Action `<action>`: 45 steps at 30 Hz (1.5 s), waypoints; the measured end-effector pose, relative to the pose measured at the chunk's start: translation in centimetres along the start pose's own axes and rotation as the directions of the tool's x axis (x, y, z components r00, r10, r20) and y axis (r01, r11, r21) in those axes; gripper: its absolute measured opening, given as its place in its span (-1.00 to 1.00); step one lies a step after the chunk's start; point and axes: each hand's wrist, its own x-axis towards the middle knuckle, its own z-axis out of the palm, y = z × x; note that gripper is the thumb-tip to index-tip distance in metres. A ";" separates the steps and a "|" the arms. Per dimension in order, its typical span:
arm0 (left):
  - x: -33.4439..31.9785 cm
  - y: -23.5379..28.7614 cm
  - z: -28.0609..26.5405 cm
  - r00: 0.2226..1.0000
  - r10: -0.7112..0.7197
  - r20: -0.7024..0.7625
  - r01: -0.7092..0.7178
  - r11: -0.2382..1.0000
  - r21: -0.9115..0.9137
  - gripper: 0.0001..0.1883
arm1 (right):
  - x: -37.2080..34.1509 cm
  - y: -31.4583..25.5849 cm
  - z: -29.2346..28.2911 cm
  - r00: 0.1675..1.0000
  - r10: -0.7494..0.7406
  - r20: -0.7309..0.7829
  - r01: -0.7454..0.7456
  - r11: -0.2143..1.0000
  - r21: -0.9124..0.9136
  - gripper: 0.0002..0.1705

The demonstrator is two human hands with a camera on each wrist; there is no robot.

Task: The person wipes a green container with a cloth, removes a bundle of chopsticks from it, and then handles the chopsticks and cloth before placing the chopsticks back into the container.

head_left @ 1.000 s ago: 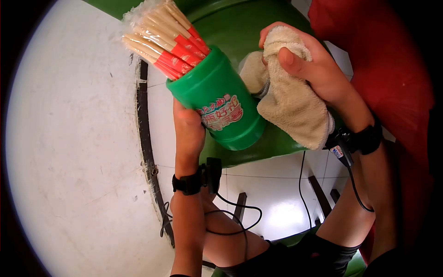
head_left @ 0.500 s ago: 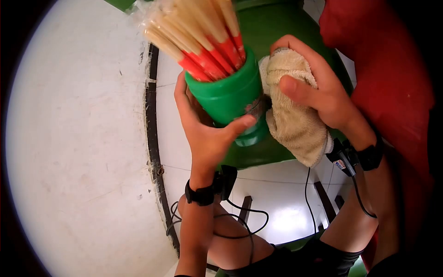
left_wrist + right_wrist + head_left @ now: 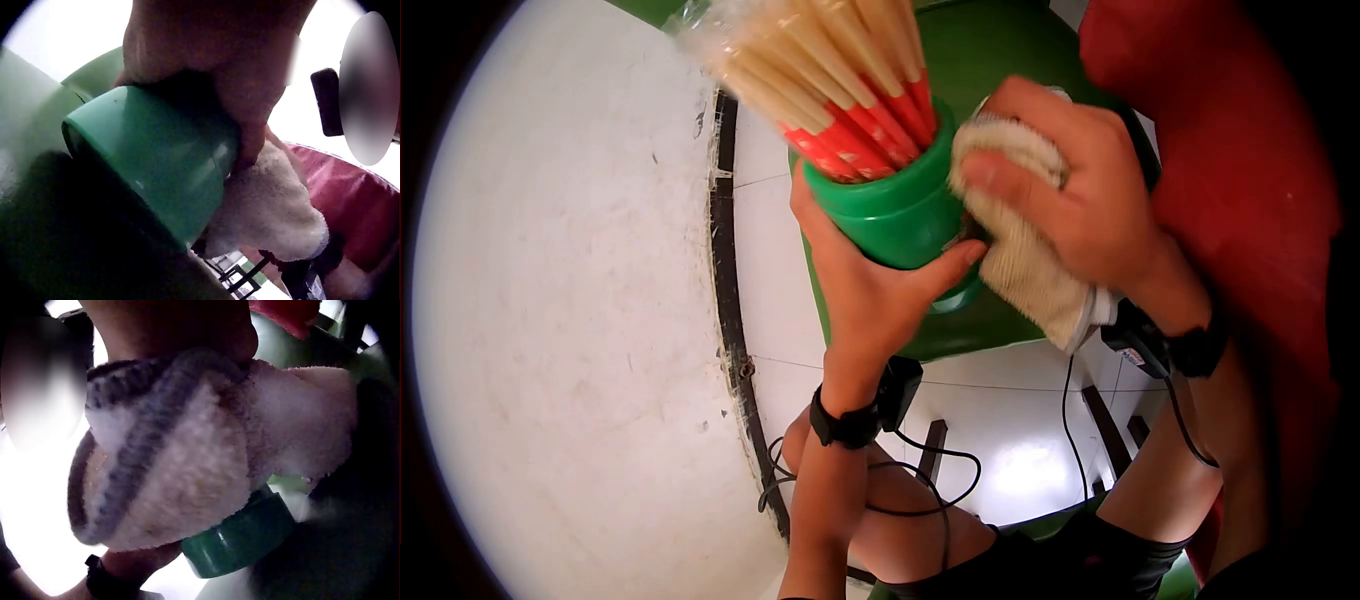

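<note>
A green cup (image 3: 890, 215) stands tilted in the left hand (image 3: 875, 290), whose thumb lies across its side. Paper-and-plastic-wrapped chopsticks with red bands (image 3: 850, 100) stick out of its mouth. The right hand (image 3: 1080, 190) grips a beige cloth (image 3: 1025, 275) against the cup's right side. In the left wrist view the cup's base (image 3: 156, 162) is near the camera, with the cloth (image 3: 269, 206) beside it. The right wrist view shows the bunched cloth (image 3: 187, 462) covering part of the cup (image 3: 240, 540).
Beneath the hands is a green seat or stool top (image 3: 1000, 45). A white surface with a dark, worn edge (image 3: 550, 300) lies at the left, and red fabric (image 3: 1230, 170) hangs at the right. Black cables (image 3: 920, 512) cross the person's legs.
The cup has turned and moved right, and the left thumb now lies across its side. The right hand has brought the cloth left against the cup.
</note>
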 end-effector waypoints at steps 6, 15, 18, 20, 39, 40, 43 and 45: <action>-0.3 0.3 0.1 0.999 0.035 0.009 -0.035 0.999 0.037 0.21 | 0.2 -2.0 0.3 0.988 -0.151 -0.035 0.149 0.988 -0.047 -0.82; -0.5 -0.4 -0.2 0.993 0.116 0.023 -0.117 0.992 0.038 0.22 | 0.8 -1.6 -1.3 0.999 -0.012 -0.032 0.011 0.999 -0.034 -0.77; -0.8 -0.1 -0.1 0.999 0.022 0.029 -0.023 0.999 0.028 0.22 | 0.3 -0.8 -0.8 0.991 -0.133 0.020 0.135 0.977 -0.163 -0.79; -0.1 0.8 -0.3 0.999 0.030 0.020 -0.030 1.000 0.008 0.17 | 1.5 1.3 -1.3 0.997 0.080 0.025 -0.071 0.965 -0.252 -0.80; 2.8 6.4 -5.0 0.985 -0.171 0.017 0.171 0.961 -0.218 0.25 | 1.9 4.5 -0.7 0.973 0.215 0.088 -0.164 0.902 -0.400 -0.49; 3.2 6.7 -4.5 0.985 -0.171 -0.026 0.159 0.954 -0.255 0.24 | 2.1 4.2 -0.4 0.981 0.177 0.083 -0.127 0.900 -0.417 -0.45; 2.7 6.0 -4.8 0.982 -0.172 0.081 0.189 0.925 -0.330 0.14 | 2.3 2.5 0.4 0.972 0.020 0.233 0.091 0.887 -0.452 -0.31; 2.3 6.2 -4.2 0.987 -0.130 0.093 0.154 0.930 -0.333 0.04 | 1.5 0.5 0.6 0.933 -0.076 0.353 0.208 0.912 -0.353 -0.12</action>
